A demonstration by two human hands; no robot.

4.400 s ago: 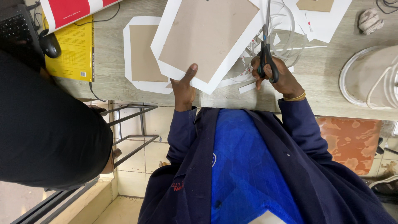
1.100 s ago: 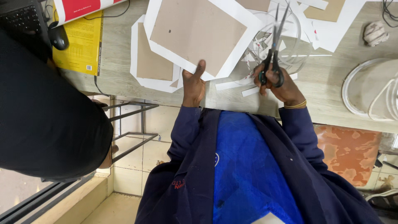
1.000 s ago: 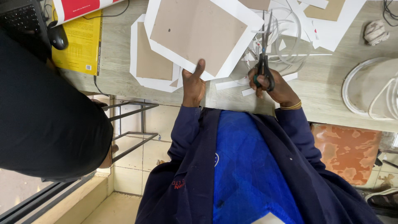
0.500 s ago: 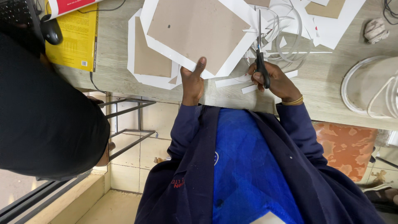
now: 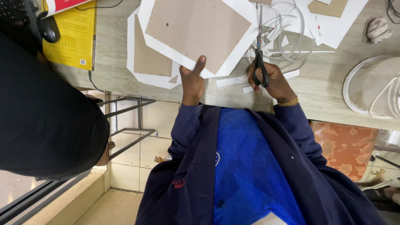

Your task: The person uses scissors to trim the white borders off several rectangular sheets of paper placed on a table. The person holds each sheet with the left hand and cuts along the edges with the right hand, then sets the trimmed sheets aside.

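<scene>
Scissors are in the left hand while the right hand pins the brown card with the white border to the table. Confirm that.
Hands are swapped. The head view shows the scissors in the right hand, while the left hand pins the brown card with the white border to the table.

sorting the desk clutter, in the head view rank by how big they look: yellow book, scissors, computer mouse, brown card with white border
1. brown card with white border
2. yellow book, partly covered
3. scissors, long but thin
4. computer mouse
</scene>
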